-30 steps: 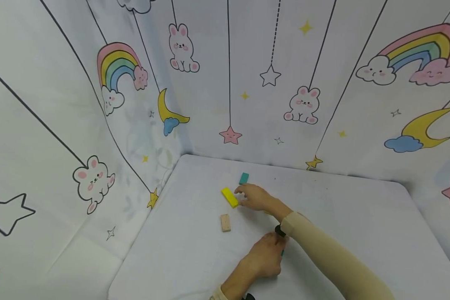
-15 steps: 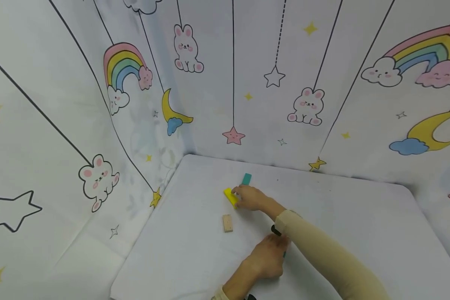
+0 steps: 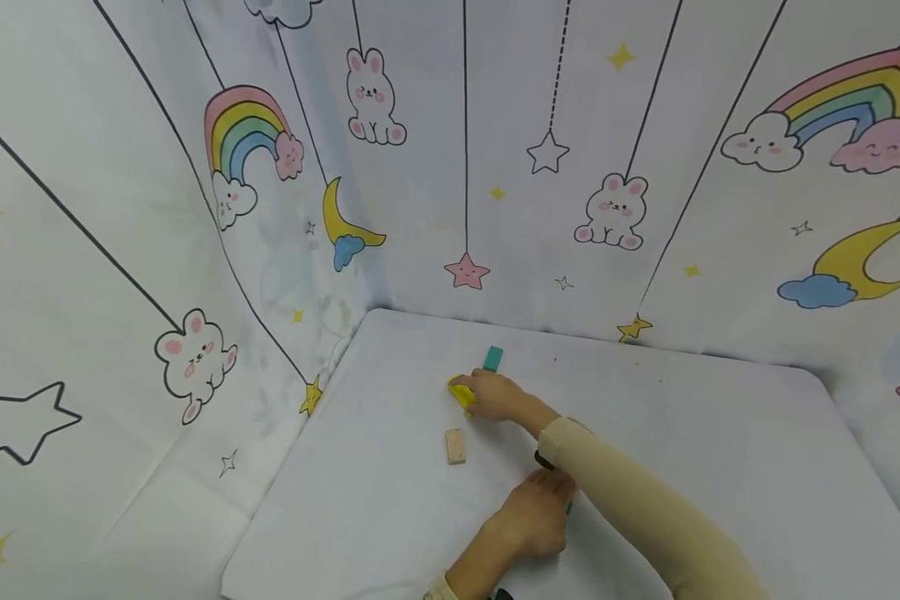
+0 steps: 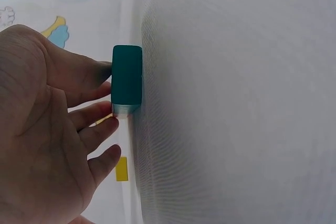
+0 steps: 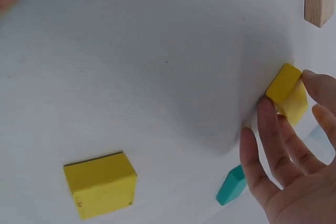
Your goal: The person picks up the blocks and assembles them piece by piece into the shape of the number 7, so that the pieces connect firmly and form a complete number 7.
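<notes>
The right hand (image 3: 498,396) has a narrow grip on the yellow block (image 5: 286,85) on the far left part of the desk (image 3: 330,500): the thumb presses one end and the fingertips meet the other, probably because catching a slim piece by its ends leaves its long faces free and makes it easy to turn. Whether the block rests fully on the cloth or is slightly raised, I cannot tell. The left hand (image 3: 532,512) sits lower and closer to the person, cupped over the green block (image 4: 127,74), which lies against the cloth. Thumb and fingertips touch it near its upper side, perhaps to steady it, but the block hides whether that grip pinches it or only rests there. The right forearm crosses in front of the left fingertips, since the right hand reaches across to the left side while the left one remains near the middle. The wooden block (image 3: 456,447) lies apart from both hands, and the teal block (image 3: 493,359) lies just beyond the right knuckles; this loose spacing seems to leave fingers room around each piece. The thick yellow block (image 5: 100,184) shows well apart from the right fingers in the right wrist view; in the head view the sleeve probably hides it.
</notes>
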`<action>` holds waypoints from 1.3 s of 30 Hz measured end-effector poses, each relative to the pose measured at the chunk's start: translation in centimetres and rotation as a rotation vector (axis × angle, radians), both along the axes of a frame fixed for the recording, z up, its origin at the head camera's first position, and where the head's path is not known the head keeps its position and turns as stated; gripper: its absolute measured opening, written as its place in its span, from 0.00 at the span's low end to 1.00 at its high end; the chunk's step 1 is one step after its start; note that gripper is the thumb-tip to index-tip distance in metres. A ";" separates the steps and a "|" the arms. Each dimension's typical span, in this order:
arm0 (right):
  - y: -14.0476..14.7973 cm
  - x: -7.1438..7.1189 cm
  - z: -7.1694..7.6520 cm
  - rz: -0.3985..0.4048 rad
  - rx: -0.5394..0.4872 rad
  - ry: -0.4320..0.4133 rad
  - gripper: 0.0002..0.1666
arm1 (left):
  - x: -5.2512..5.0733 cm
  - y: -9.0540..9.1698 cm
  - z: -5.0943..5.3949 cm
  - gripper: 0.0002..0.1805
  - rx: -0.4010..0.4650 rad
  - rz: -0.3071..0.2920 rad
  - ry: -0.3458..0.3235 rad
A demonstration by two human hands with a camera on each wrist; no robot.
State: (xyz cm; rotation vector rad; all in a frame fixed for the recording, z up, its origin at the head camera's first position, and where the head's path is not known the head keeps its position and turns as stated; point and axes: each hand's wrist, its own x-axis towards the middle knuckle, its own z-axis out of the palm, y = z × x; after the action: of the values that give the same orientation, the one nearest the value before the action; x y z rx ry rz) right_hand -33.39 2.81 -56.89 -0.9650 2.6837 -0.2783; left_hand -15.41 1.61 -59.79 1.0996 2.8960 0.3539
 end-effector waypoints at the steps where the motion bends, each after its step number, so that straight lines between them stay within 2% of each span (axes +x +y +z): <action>1: -0.1 0.0 0.0 -0.004 0.001 -0.003 0.34 | 0.0 0.0 0.0 0.26 -0.002 -0.001 -0.001; 4: -0.2 -0.1 -0.1 -0.016 -0.002 -0.014 0.35 | -0.1 0.0 0.1 0.24 -0.016 -0.004 -0.003; 12: -0.3 0.2 0.3 -0.047 -0.042 -0.030 0.35 | -0.1 -0.1 0.2 0.30 -0.011 -0.006 -0.039; 22: -0.1 0.5 0.2 -0.121 0.055 -0.029 0.40 | 0.0 -0.1 0.4 0.32 0.006 -0.003 -0.070; 27: -0.1 0.8 0.0 -0.140 0.076 -0.007 0.41 | 0.0 -0.1 0.6 0.37 0.006 -0.002 -0.088; 29: 0.0 0.9 0.1 -0.147 0.085 0.000 0.41 | -0.1 -0.1 0.5 0.36 0.012 -0.003 -0.089; 35: 0.3 1.1 0.3 -0.161 0.097 0.008 0.40 | -0.3 -0.1 0.2 0.24 0.041 -0.016 -0.092; 39: 0.7 1.2 0.4 -0.165 0.100 0.002 0.40 | -0.3 0.0 0.0 0.25 0.050 -0.022 -0.084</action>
State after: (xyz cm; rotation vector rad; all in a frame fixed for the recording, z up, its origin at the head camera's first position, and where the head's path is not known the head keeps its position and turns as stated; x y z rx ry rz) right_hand -32.20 3.50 -56.51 -0.7173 2.7543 -0.1741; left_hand -15.75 1.64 -59.83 1.0949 2.8146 0.4620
